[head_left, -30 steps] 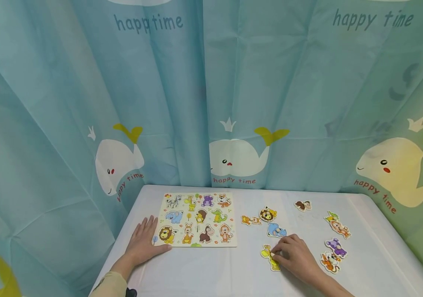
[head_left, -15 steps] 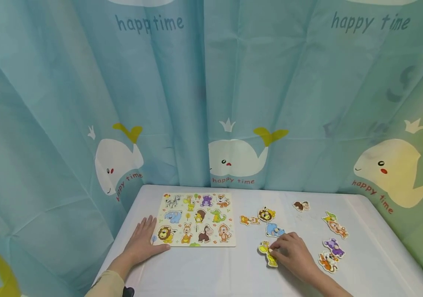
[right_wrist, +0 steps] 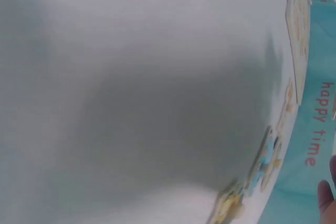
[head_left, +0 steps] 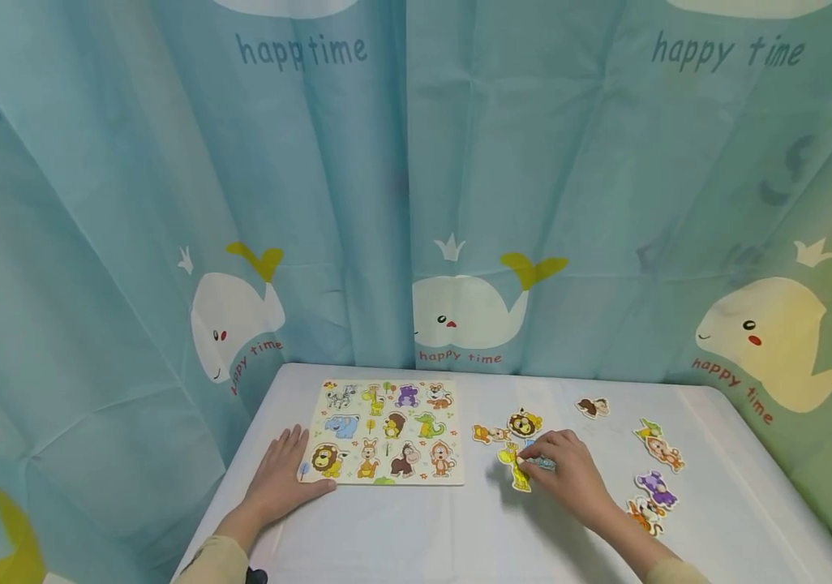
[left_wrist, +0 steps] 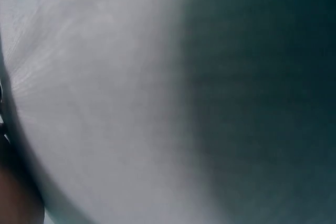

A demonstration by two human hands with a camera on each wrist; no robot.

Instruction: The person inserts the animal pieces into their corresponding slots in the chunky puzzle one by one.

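Observation:
My right hand (head_left: pixel 568 477) pinches a yellow giraffe puzzle piece (head_left: pixel 514 469) between thumb and fingers, raised over the tabletop with a shadow below. Partly behind that hand lies a blue elephant piece (head_left: pixel 530 444). My left hand (head_left: pixel 279 477) rests with spread, straight fingers along the left edge of a wooden animal puzzle board (head_left: pixel 384 432), its thumb by the near left corner. Pictures of a zebra, giraffe, lion and other animals fill the board. In the right wrist view, fingers (right_wrist: pixel 326 203) show at the lower right edge. The left wrist view is mostly blurred cloth.
Between board and right hand lie a kangaroo piece (head_left: pixel 491 434) and a lion piece (head_left: pixel 525 422). Farther right are horse (head_left: pixel 593 407), crocodile (head_left: pixel 648 428), monkey (head_left: pixel 664 454), purple hippo (head_left: pixel 657 489) and tiger (head_left: pixel 645 515) pieces. A blue whale-print curtain (head_left: pixel 358 203) stands behind the white table (head_left: pixel 401 535).
My right hand has lifted the giraffe piece off the table and carried it up and left, toward the elephant and lion pieces. My left hand has stayed at the board.

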